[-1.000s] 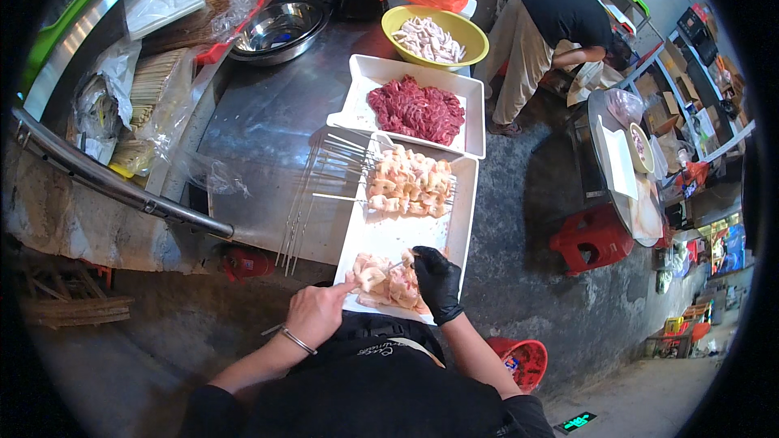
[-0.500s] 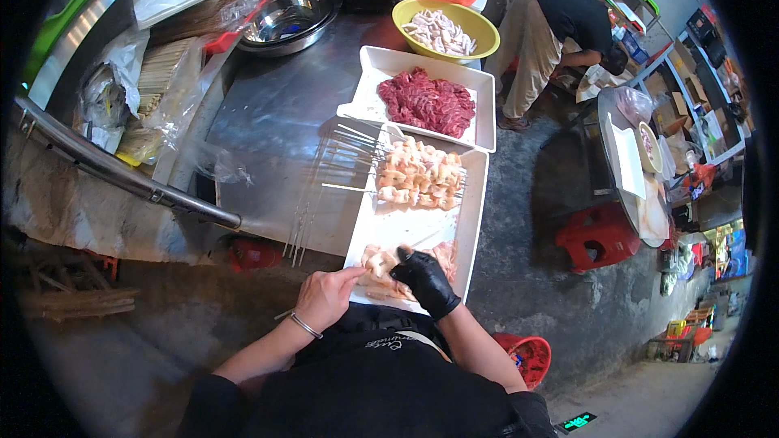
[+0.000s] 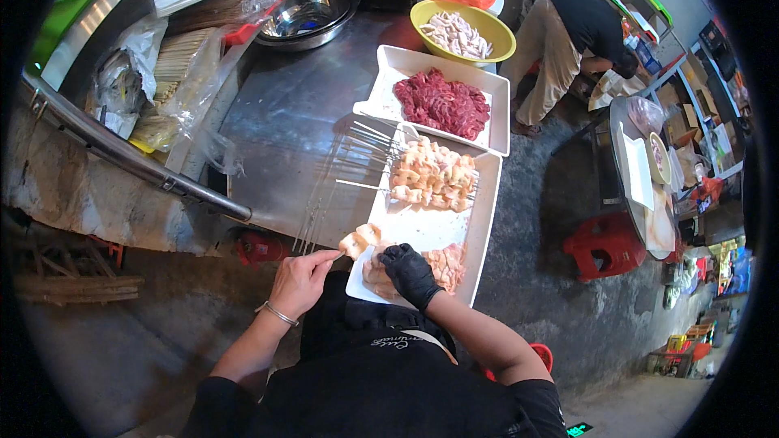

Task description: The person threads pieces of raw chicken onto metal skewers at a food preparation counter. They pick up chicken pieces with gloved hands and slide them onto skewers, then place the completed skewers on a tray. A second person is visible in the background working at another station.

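My left hand (image 3: 299,282), bare with a bangle at the wrist, pinches the near end of a metal skewer. Pale pieces of raw meat (image 3: 359,240) are threaded on it, over the left edge of the white tray (image 3: 480,250). In a black glove, my right hand (image 3: 410,274) is over the loose raw meat (image 3: 445,266) at the tray's near end. Its fingers are curled together, and what lies between them is hidden. Loaded meat skewers (image 3: 434,172) lie side by side farther up in the tray, their bare metal ends pointing left.
Behind stands a second white tray (image 3: 365,108) of dark red sliced meat (image 3: 445,104), then a yellow bowl (image 3: 507,42) of pale pieces. Steel bowls (image 3: 304,20) and bundled sticks (image 3: 178,73) are at the left. A red stool (image 3: 604,243) and a bending person (image 3: 568,40) are at the right.
My left hand has moved left and slightly down; the skewer with its pale pieces now shows at the tray's left edge. My right hand has shifted slightly left, and the view has shifted a little.
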The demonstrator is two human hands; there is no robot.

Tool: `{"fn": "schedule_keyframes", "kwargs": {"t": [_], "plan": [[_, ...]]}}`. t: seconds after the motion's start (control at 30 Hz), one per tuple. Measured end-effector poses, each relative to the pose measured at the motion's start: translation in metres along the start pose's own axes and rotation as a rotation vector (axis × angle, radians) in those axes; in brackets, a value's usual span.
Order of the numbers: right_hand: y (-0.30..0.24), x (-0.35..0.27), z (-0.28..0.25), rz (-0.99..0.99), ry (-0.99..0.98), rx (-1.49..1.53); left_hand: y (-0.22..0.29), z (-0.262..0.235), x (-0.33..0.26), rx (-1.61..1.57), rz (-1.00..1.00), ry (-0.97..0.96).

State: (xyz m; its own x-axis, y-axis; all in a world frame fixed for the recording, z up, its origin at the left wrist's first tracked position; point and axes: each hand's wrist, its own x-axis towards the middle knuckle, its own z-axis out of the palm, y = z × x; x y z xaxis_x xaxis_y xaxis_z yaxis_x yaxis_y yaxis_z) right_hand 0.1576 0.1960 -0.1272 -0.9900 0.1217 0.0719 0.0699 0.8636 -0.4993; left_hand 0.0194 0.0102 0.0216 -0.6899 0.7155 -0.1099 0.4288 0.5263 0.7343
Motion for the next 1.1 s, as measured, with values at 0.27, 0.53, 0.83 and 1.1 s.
{"fn": "schedule_keyframes", "kwargs": {"t": [0.27, 0.53, 0.83, 1.1], "plan": [[-0.002, 0.004, -0.002, 0.096, -0.090, -0.039, 0.008, -0.009, -0.004, -0.006, -0.019, -0.040], [0.023, -0.031, -0.013, 0.619, 0.077, 1.429, -0.007, -0.017, -0.016, -0.039, 0.052, -0.102], [0.015, -0.041, -0.063, 0.764, 0.405, 1.807, 0.009, -0.013, -0.018, 0.042, 0.009, -0.284], [0.000, -0.036, -0.079, 0.713, 0.526, 1.358, 0.006, -0.007, -0.020, 0.031, 0.010, -0.265]]}}
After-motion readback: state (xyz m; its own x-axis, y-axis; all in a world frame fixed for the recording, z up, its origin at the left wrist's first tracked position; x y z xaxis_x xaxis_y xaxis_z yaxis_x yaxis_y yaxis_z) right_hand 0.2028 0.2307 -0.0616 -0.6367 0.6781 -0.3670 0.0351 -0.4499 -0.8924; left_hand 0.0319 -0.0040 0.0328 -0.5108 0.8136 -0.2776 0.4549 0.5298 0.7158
